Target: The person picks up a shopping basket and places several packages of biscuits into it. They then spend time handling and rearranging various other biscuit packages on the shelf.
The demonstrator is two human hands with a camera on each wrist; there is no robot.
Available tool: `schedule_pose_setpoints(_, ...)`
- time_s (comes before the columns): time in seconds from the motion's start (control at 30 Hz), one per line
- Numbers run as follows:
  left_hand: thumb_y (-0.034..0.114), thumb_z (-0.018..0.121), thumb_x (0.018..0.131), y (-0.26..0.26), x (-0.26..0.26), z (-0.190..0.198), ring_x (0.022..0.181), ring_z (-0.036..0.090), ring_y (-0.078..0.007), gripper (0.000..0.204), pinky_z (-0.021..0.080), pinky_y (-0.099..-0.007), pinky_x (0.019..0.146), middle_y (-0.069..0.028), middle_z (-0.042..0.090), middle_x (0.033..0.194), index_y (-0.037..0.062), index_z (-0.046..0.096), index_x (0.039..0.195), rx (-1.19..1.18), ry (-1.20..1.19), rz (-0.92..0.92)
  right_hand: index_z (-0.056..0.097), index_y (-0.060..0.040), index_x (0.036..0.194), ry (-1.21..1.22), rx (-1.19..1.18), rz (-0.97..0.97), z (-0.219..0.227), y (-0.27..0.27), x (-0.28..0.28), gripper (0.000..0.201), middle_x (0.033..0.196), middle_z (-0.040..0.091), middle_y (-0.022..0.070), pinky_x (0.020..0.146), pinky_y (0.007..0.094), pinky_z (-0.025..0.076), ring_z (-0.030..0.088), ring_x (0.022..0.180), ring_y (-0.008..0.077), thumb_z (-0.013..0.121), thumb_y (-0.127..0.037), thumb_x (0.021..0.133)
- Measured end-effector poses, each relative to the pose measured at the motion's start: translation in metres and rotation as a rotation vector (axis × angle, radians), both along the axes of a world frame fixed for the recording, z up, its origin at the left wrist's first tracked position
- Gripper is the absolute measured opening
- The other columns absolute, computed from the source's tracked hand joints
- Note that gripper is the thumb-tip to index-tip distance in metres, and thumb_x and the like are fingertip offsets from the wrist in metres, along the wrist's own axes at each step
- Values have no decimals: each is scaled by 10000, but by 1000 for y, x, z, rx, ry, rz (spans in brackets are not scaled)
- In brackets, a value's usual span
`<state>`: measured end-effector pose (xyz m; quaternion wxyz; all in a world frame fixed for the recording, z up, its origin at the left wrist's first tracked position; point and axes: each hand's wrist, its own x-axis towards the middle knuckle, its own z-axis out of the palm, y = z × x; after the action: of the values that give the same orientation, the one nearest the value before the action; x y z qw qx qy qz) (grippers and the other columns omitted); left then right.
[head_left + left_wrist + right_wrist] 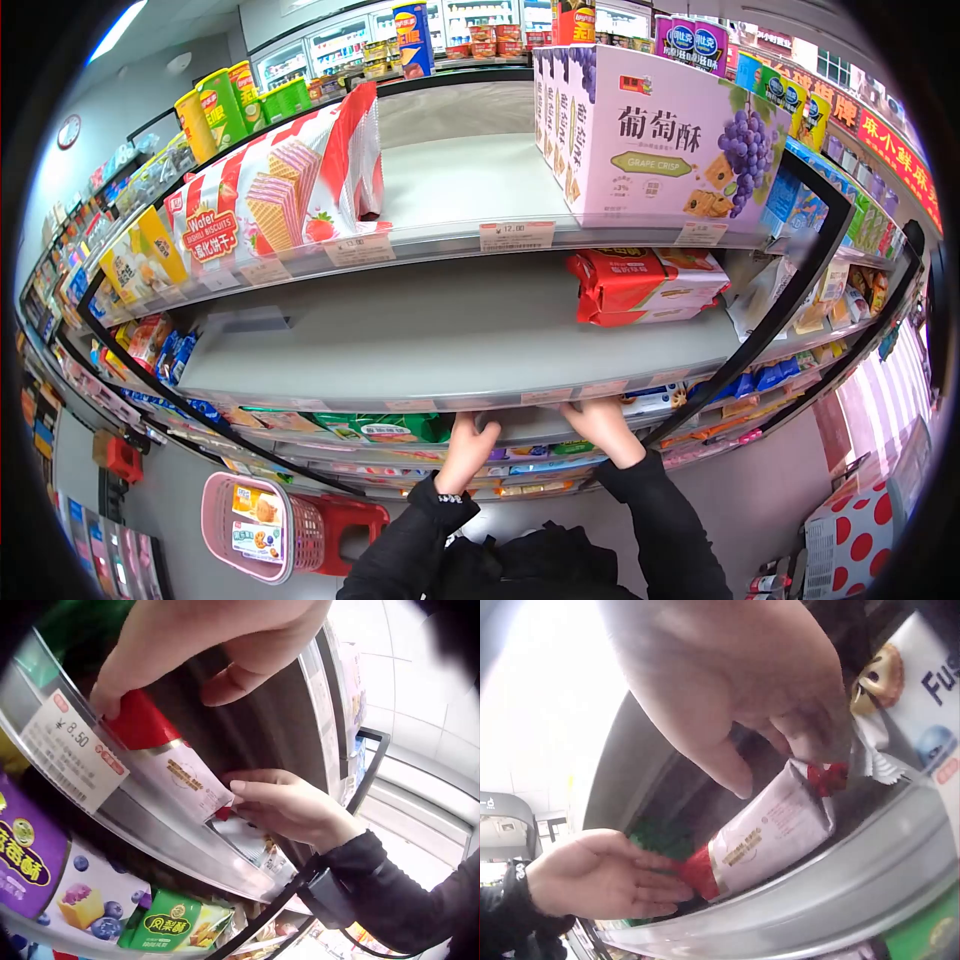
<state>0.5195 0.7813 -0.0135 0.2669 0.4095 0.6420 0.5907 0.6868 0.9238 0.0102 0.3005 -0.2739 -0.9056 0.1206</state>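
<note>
A red and pale pink snack packet [187, 776] lies on a lower shelf, just behind its front lip, between my two hands. My left hand [468, 452] is at its red left end; in the right wrist view the left fingers [656, 892] are nearly straight and touch that end. My right hand [608, 432] is at the other end, its fingertips right by the packet's edge in the left wrist view and the thumb [731, 776] held apart above it. In the head view the packet is hidden under the shelf above.
Green packets [385, 427] lie left of my hands, and a white biscuit packet [911, 690] lies to the right. Above are a red packet [650, 287], wafer bag [285, 185] and grape crisp boxes [670, 140]. A pink basket [215, 520] stands on the floor at left.
</note>
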Motion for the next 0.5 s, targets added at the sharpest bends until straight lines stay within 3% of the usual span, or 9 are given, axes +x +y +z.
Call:
schedule_pose_setpoints(0.07, 90, 552, 722, -1, 11, 2, 1103, 455, -296, 488, 343, -333, 925, -224, 481, 1155, -67, 412, 1163, 123, -42, -4, 560, -12, 927, 58, -81, 17, 5, -9, 2, 314, 821, 597, 159, 688, 447, 453, 579, 764, 352, 607, -260, 740)
schedule_pose_setpoints(0.1, 90, 552, 722, -4, 14, 2, 1103, 455, -296, 488, 343, -333, 925, -224, 481, 1155, -67, 412, 1163, 119, -46, -9, 561, -4, 900, 121, -160, 35, 8, -14, 3, 314, 757, 599, 157, 657, 444, 456, 581, 707, 356, 624, -261, 731)
schedule_pose_setpoints(0.23, 99, 564, 733, -7, 18, 8, 1080, 451, -309, 504, 363, -349, 890, -234, 452, 1158, -67, 384, 1174, 41, 31, 22, 554, 5, 923, 8, -199, 10, 24, -21, 3, 374, 838, 588, 170, 714, 448, 440, 565, 798, 364, 652, -288, 711)
schedule_pose_setpoints(0.33, 93, 563, 730, -5, 11, 7, 993, 468, -303, 452, 380, -356, 848, -201, 474, 1087, -46, 419, 1135, 63, 132, 95, 536, 2, 1013, -73, 16, 47, 8, -22, -6, 430, 1037, 524, 198, 857, 469, 361, 482, 1001, 371, 655, -271, 702)
schedule_pose_setpoints(0.37, 93, 563, 730, -6, 7, 6, 993, 468, -303, 452, 380, -356, 848, -201, 474, 1087, -46, 419, 1135, 64, 136, 90, 536, 2, 1013, -69, 16, 42, -1, -19, -8, 430, 1037, 524, 198, 857, 469, 361, 482, 1001, 371, 655, -271, 702)
schedule_pose_setpoints(0.43, 41, 543, 753, -7, 3, 11, 1156, 395, -244, 525, 331, -362, 948, -148, 407, 1195, -15, 321, 1226, -61, 129, 13, 537, -4, 1025, -43, 117, 25, -15, -13, -18, 373, 1030, 526, 205, 862, 462, 368, 491, 989, 364, 614, -202, 717)
schedule_pose_setpoints(0.5, 48, 546, 759, -11, 6, 14, 1157, 390, -241, 526, 331, -357, 948, -142, 403, 1194, -14, 320, 1229, -85, 129, 25, 553, -15, 991, -5, 172, -9, -19, -8, -16, 325, 967, 546, 194, 805, 454, 394, 511, 932, 369, 613, -171, 713)
